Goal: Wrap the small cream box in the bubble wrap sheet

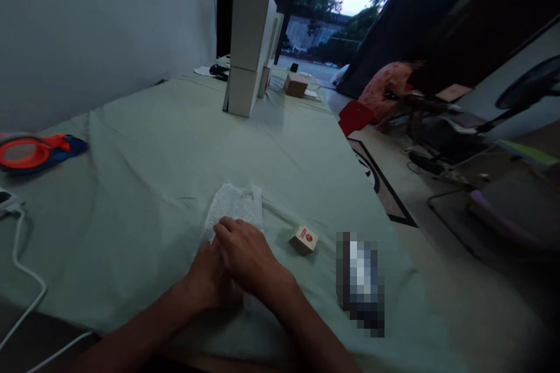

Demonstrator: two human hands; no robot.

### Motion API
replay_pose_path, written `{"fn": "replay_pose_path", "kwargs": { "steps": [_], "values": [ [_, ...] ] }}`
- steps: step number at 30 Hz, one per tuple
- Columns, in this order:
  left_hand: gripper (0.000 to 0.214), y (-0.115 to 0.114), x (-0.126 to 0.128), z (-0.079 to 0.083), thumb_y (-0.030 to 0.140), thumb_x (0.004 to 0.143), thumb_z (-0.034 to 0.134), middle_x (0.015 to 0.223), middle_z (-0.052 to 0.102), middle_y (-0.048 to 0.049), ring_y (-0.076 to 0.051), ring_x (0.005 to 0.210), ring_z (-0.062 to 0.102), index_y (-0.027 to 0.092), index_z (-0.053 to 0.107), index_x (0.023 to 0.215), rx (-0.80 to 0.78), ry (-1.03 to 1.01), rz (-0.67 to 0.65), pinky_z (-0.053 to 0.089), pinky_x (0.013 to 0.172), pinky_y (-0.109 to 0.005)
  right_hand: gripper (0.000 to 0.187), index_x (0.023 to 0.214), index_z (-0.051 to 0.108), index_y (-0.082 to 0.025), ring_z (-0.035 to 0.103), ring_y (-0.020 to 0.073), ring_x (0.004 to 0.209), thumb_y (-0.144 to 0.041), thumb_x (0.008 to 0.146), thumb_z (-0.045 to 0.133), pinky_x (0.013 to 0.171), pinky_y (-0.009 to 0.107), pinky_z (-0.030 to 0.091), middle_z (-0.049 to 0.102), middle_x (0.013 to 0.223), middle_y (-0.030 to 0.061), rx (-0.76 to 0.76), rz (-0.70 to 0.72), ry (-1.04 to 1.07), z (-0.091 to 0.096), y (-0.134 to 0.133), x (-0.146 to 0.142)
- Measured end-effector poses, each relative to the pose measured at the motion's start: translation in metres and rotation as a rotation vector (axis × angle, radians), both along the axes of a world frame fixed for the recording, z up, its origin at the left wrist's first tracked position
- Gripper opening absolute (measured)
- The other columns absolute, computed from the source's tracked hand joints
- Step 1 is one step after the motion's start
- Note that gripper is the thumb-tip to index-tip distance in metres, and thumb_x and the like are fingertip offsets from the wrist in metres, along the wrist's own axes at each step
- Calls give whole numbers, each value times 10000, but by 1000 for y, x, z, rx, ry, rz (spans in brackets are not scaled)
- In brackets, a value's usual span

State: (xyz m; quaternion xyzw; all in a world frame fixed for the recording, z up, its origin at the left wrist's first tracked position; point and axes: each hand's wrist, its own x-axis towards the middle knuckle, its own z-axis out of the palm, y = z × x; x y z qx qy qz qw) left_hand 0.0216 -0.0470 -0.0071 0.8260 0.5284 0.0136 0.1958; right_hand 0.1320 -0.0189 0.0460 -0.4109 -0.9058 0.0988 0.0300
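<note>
A white piece of bubble wrap lies on the pale green cloth of the table, near its front edge. My right hand rests palm down on the near end of the wrap, fingers bent and together. My left hand lies partly under the right one, and its fingers are hidden. A small tan box with a red mark sits just right of my hands, untouched.
Stacked white boxes and a brown box stand at the far end. An orange and blue object and a white cable lie at left. A blurred dark object lies at right. A person in pink sits beyond the table's right edge.
</note>
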Motion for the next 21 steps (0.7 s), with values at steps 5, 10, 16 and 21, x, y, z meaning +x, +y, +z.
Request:
{"fn": "replay_pose_path", "kwargs": {
  "steps": [5, 10, 16, 21],
  "values": [
    [885, -2, -2, 3, 571, 578, 730, 1407, 471, -143, -404, 1213, 455, 231, 477, 1355, 17, 19, 12, 426, 960, -538, 283, 1023, 604, -172, 599, 217, 905, -292, 1005, 348, 714, 318, 448, 625, 1039, 103, -56, -124, -160, -11, 12, 18],
    [901, -5, -9, 4, 610, 573, 726, 1477, 384, -156, -403, 1213, 463, 250, 470, 1358, 58, 53, 28, 443, 938, -540, 259, 1035, 629, -174, 579, 273, 1015, -386, 899, 571, 846, 395, 430, 624, 1135, 115, -21, -217, -191, -27, -20, 64],
    [857, -11, -29, 3, 602, 613, 725, 1454, 405, -155, -378, 1233, 472, 246, 476, 1352, 72, 40, 6, 410, 1012, -487, 493, 1275, 536, -182, 486, 318, 1211, -356, 828, 649, 958, 475, 386, 510, 1391, 133, 0, -252, -70, -45, -43, 77],
    [675, -11, -38, 3, 523, 751, 640, 1401, 463, -156, -349, 1226, 494, 211, 491, 1331, 70, 30, 24, 421, 1014, -461, 527, 1299, 523, -162, 466, 294, 1256, -322, 811, 644, 1013, 457, 357, 511, 1397, 136, -18, -234, 12, -47, -38, 77]
  ]
}}
